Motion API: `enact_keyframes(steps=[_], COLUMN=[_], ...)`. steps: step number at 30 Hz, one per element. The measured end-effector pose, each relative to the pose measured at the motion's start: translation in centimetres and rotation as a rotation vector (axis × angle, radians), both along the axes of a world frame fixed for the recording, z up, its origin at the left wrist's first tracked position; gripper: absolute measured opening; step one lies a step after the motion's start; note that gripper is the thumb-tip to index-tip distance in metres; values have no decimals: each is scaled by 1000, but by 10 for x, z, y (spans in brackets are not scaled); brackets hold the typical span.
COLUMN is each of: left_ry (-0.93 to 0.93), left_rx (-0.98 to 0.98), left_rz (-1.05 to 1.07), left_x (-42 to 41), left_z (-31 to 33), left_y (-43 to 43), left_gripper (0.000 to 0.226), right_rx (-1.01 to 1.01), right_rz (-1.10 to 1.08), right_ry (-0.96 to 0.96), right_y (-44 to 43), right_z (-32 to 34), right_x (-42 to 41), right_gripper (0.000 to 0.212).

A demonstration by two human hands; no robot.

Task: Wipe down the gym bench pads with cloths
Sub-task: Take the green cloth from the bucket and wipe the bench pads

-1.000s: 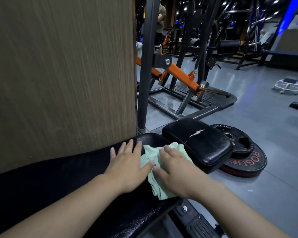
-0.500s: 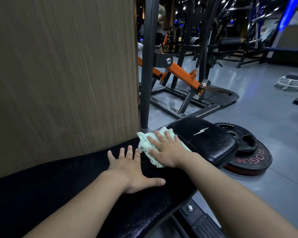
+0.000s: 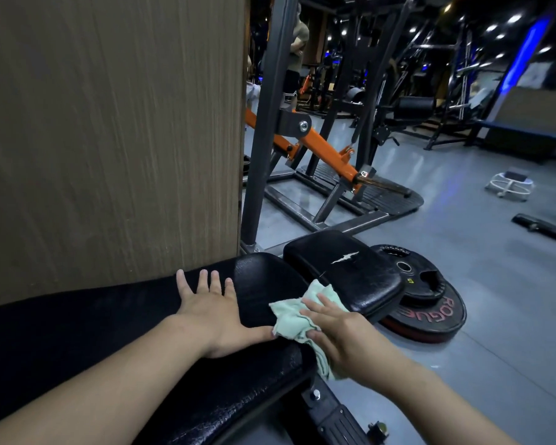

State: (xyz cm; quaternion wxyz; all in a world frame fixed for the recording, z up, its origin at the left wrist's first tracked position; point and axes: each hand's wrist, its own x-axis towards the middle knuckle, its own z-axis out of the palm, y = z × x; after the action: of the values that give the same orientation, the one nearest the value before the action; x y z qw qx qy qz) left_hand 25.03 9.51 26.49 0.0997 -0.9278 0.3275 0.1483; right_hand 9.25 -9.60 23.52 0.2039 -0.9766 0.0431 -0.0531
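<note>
A long black bench pad (image 3: 116, 342) runs from lower left to centre, ending beside a smaller black seat pad (image 3: 344, 271) with a white logo. My left hand (image 3: 215, 313) lies flat on the long pad with fingers spread and holds nothing. My right hand (image 3: 341, 335) presses a pale green cloth (image 3: 297, 316) against the right edge of the long pad, near the gap between the two pads. Part of the cloth hangs down over the pad's side under my palm.
A brown wood-grain wall (image 3: 109, 139) rises right behind the bench. Black weight plates (image 3: 427, 303) lie on the grey floor beside the seat pad. A dark steel frame with an orange lever arm (image 3: 318, 149) stands beyond. A person (image 3: 297, 53) stands far back.
My right hand has drawn the cloth back from the far end of the long pad toward me and to its right edge. My left hand has stayed flat on the pad.
</note>
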Motion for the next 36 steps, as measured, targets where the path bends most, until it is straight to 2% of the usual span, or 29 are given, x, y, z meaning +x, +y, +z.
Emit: enact_keyframes(steps=[4,7,9,11,12,15,16,23,32,36], left_ry=[-43,-37,-31,-15,-3,42,61,102,94,119], left_rx=[-96,-161,-179,-179,-173,-133,-118,-88,-63,-66], left_rz=[-82,-132,-154,-163,-162,-144,-137,-128,-135,-134], left_x=[-10,-19,-23,-24,-23,-17,-15,-10,-11,-10], left_z=[5,7,7,6,5,-2,-4,-16,-17,-15], left_y=[-14,-31,-45,-58,-65,-78,-80,-80,-82,-80], left_gripper=[130,118,112,109,109,113,116,119,116,115], right_rx=[-54,-239,-394,-469,-474,-271,-260,-336,-330,-326], right_rz=[37,-2,-17,-25,-50,-191,-196,-176,-202,-182], right_ry=[-98,-259,-252,-107,-50,162,176,190,231,240], right_y=[-17,-41,-59,-73,-77,-84,-85,-86,-85,-86], right_z=[12,27,34,34,31,14,8,-2,6,3], right_x=[12,26,36,43,44,38,36,41,146,144], right_gripper=[41,42,44,45,47,55,56,57,60,63])
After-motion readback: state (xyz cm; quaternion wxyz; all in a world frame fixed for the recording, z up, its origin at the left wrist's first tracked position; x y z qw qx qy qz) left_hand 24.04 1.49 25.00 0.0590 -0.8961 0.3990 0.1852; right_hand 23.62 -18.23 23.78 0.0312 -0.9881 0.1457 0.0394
